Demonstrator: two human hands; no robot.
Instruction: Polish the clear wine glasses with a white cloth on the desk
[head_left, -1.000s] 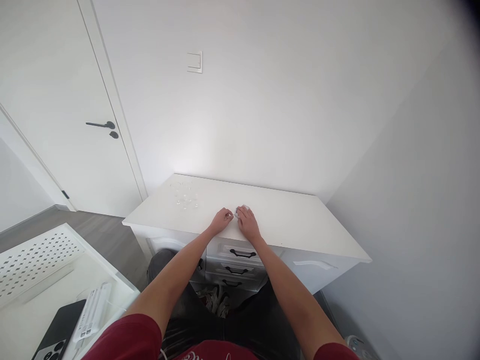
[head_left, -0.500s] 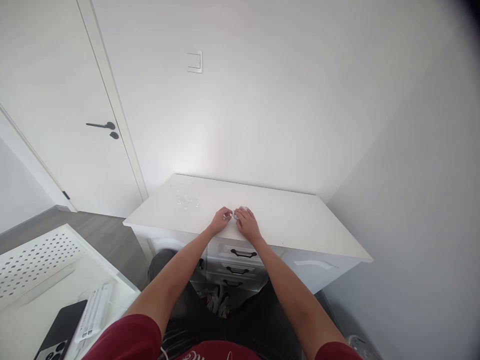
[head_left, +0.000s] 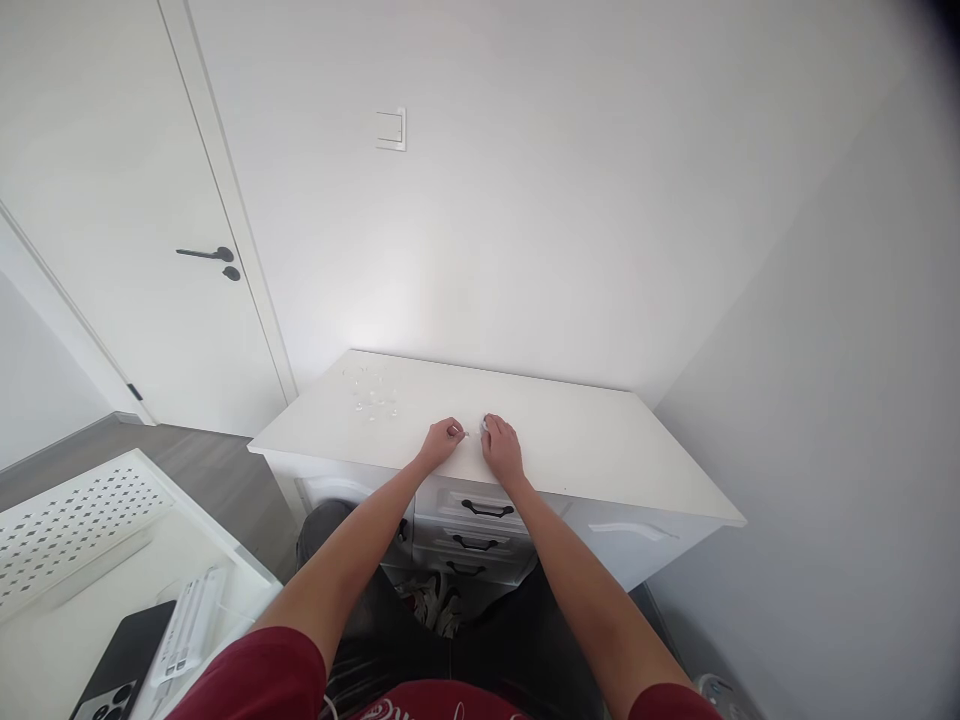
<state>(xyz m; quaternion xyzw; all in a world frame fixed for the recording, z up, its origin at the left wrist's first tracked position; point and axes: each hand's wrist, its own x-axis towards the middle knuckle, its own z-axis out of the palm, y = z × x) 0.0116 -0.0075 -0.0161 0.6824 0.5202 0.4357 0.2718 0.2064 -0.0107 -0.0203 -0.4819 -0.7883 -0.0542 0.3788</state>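
My left hand (head_left: 444,442) is closed in a pinch over the white cabinet top (head_left: 592,430), close to its front edge. From its fingertips pokes a tiny pale piece (head_left: 466,433), too small to name. Just to the right, my right hand (head_left: 502,450) curls over a small whitish object (head_left: 485,424) on the same surface. Most of that object is hidden under the fingers, so its kind does not show. A narrow gap separates the two hands. Several small clear pieces (head_left: 371,397) lie scattered toward the back left of the cabinet top.
A wall with a switch plate (head_left: 391,129) rises behind the cabinet. Black-handled drawers (head_left: 487,508) face me below. At lower left, a white cart (head_left: 247,590) holds a black phone (head_left: 127,655) and a white packet (head_left: 191,620). A closed door (head_left: 135,200) stands left.
My hands were nearly touching around the whitish object and have moved slightly apart. The right hand has shifted a little right with that object.
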